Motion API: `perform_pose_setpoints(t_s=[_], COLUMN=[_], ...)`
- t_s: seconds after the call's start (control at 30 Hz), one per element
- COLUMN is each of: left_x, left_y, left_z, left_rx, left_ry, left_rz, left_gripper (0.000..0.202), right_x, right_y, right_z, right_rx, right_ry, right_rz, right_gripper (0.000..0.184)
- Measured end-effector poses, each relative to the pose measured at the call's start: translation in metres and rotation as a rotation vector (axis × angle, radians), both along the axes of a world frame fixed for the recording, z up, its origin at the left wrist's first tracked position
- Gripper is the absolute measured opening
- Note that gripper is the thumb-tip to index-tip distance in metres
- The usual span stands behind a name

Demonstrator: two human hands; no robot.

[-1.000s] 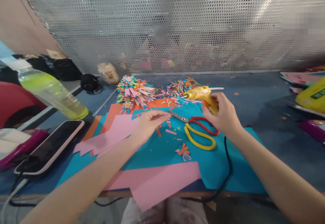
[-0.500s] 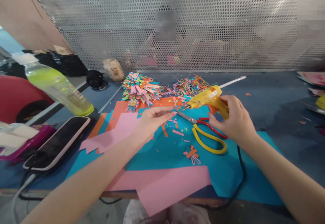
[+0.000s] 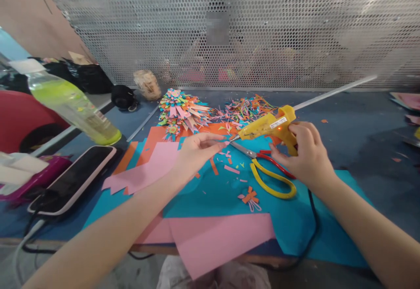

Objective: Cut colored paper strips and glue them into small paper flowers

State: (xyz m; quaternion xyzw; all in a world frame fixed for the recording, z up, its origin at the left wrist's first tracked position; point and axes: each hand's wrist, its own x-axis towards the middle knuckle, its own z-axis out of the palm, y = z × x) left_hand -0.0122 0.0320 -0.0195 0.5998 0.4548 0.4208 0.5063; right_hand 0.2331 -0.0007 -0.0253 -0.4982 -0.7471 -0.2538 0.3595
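Shows a bottle with yellow-green liquid at left of frame, tilted as seen. Just below, has a purple item with white pieces on top at the left edge, next to a dark-screened phone with a pale rim. Further right, upper left of centre, shows a black round object beside a pale jar-like thing, too blurred to name. Next, has a fringed paper craft in pink, orange, blue and green. In front of it, shows the left hand above a blue sheet, thumb and index tips close together; cannot tell if pinching a scrap or nothing. Below, shows a pink sheet at bottom centre. Behind, has a heap of paper shreds. At right of centre, has a yellow glue gun, nozzle at the left fingertips; cannot tell if touching. Underneath, shows red-and-yellow scissors on the blue sheet, near a small orange-and-pink paper piece. Grasps the glue gun by its handle with the right hand; has a clear stick poking from its back toward upper right. Below that, shows a black cord running to the bottom edge.
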Motion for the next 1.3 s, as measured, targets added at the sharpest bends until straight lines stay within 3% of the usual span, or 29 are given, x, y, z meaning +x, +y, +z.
perform_pose_setpoints(t_s=[0.6,0.97,1.3], left_x=[0.0001,-0.0001,0.0014], left_y=[-0.0011,0.0002,-0.0028], left_z=[0.0042,0.0028,0.0055], left_rx=[0.027,0.029,0.031], left_ry=[0.065,0.070,0.029], left_rz=[0.031,0.033,0.009], left_gripper=[0.026,0.022,0.026], right_x=[-0.0009,-0.0010,-0.0023], right_y=[0.0011,-0.0018,-0.0033], right_z=[0.0005,0.0017,0.0020], right_rx=[0.087,0.001,-0.107], right_ry=[-0.123,-0.088,0.012], right_rz=[0.010,0.022,0.033], right_gripper=[0.036,0.038,0.027])
